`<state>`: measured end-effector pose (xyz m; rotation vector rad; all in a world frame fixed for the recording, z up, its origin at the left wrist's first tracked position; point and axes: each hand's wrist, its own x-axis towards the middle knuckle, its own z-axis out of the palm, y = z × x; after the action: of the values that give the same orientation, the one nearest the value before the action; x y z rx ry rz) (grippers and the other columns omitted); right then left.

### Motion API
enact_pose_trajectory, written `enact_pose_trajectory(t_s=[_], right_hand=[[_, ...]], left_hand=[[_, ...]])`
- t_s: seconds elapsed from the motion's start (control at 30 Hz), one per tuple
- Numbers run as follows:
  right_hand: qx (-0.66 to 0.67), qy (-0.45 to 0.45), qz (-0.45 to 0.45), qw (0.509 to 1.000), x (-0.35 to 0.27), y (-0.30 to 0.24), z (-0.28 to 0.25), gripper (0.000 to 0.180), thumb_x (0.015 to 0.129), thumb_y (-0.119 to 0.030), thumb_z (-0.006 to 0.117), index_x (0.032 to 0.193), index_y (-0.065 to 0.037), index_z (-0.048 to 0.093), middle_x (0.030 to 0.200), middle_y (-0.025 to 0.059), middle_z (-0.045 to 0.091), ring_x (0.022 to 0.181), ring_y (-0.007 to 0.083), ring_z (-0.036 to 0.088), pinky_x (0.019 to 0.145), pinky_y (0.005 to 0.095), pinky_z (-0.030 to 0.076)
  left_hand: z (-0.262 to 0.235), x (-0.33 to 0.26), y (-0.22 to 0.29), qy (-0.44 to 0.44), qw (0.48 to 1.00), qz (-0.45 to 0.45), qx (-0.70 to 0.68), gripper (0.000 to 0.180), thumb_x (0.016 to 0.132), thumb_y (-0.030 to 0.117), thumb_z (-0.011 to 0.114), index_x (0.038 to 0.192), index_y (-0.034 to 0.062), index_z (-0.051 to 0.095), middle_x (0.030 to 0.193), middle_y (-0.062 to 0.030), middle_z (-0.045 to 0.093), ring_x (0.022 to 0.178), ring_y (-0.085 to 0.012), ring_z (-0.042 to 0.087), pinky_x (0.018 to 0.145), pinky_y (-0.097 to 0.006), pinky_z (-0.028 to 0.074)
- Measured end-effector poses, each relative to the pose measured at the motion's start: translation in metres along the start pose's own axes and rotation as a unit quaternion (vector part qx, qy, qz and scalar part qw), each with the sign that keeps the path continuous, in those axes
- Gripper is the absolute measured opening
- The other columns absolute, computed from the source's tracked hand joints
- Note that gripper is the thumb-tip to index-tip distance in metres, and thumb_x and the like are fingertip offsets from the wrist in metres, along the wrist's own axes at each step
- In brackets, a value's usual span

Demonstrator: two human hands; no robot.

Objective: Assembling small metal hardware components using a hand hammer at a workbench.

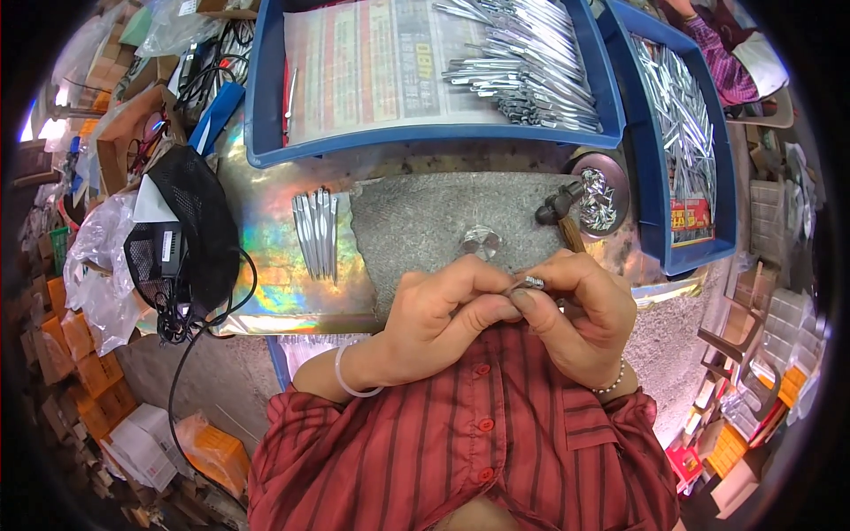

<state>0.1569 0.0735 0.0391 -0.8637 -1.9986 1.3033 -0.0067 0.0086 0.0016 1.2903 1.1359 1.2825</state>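
In front of my chest, my left hand (434, 319) and my right hand (580, 310) meet, thumbs almost touching. Between their pinched fingertips is a small silvery metal piece (532, 283) with a ridged end; the fingers hide the rest of it. Just beyond lies a grey stone slab (407, 226) with a shiny round metal spot (481, 240) on it. A hammer (558, 208) with a dark head and wooden handle rests at the slab's right edge. Left of the slab, several slender silvery metal pieces (316, 234) lie side by side.
A round dish (617, 168) holds tiny metal bits. Blue trays (425, 137) (656, 221) at the back and right hold many slender metal pieces. A black mesh bag (199, 212) with cables sits at the left. Another person's sleeve (722, 62) shows at the far right.
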Motion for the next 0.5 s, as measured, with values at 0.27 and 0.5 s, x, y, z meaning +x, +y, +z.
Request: enact_pose_trajectory(t_s=[0.27, 0.5], right_hand=[[0.017, -0.004, 0.017, 1.000, 0.0021, 0.0023, 0.0016, 0.012, 0.081, -0.003, 0.066, 0.086, 0.002, 0.056, 0.074, 0.0087, 0.061, 0.060, 0.0096, 0.053, 0.053, 0.0205, 0.040], [0.004, 0.008, -0.009, 1.000, 0.0032, 0.0046, 0.0033, 0.013, 0.079, -0.005, 0.069, 0.087, 0.001, 0.060, 0.069, 0.0075, 0.060, 0.054, 0.0123, 0.057, 0.048, 0.0230, 0.043]], left_hand=[[-0.0011, 0.0021, -0.0025, -0.001, 1.000, 0.005, 0.000, 0.009, 0.087, 0.008, 0.062, 0.089, 0.0006, 0.057, 0.069, -0.0040, 0.064, 0.063, -0.0053, 0.060, 0.055, -0.019, 0.046], [-0.0034, 0.0001, -0.0025, -0.011, 1.000, 0.006, 0.019, 0.010, 0.088, 0.009, 0.061, 0.089, 0.0007, 0.056, 0.069, -0.0043, 0.064, 0.062, -0.0053, 0.059, 0.053, -0.019, 0.045]])
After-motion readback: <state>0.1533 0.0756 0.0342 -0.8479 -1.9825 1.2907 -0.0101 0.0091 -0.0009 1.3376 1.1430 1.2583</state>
